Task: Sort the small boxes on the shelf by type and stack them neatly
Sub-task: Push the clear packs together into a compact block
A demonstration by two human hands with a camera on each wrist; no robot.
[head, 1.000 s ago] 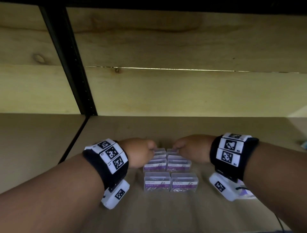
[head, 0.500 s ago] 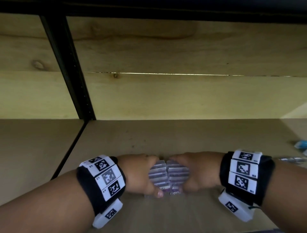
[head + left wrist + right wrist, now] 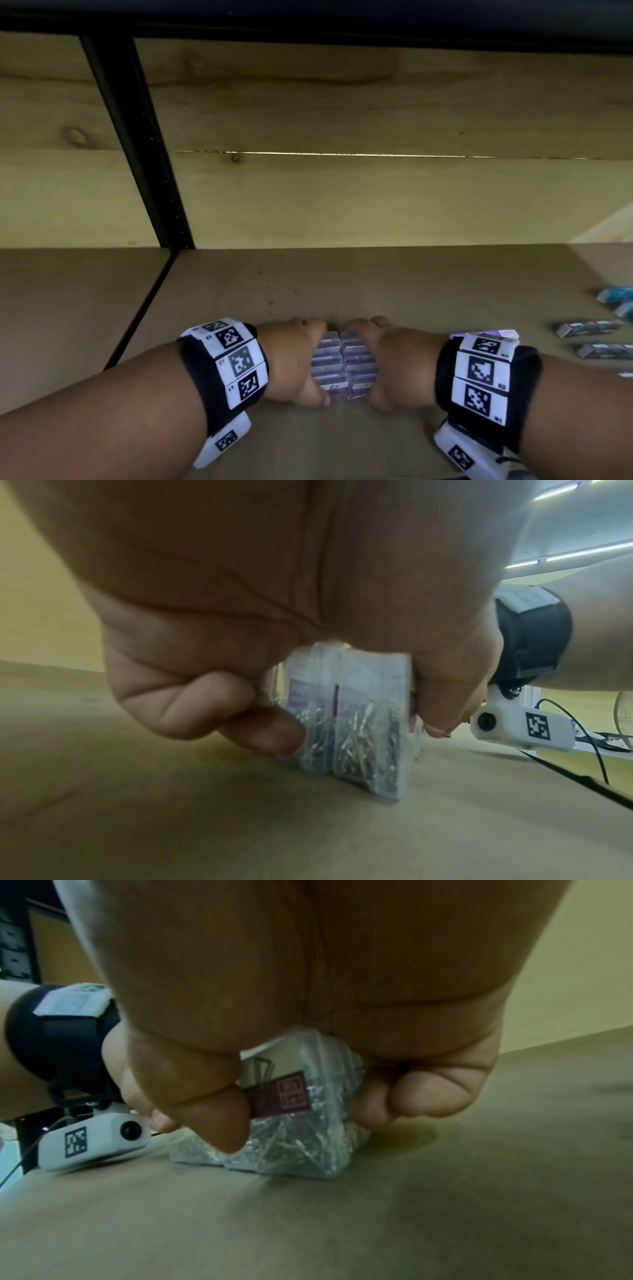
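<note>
Cluster of small clear plastic boxes with purple labels, filled with metal paper clips (image 3: 344,368), stands on brown shelf board (image 3: 376,284), two rows side by side, touching. Left hand (image 3: 294,365) curled round left row, thumb at near end, fingers at far end. Right hand (image 3: 390,368) clamped likewise on right row. Small grey boxes (image 3: 589,330) and blue boxes (image 3: 616,294) lie well apart at right edge of shelf

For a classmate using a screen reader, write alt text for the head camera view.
Both hands, left hand and right hand, grip a block of clear paper-clip boxes between them on a wooden shelf. More small boxes lie at the far right.
</note>
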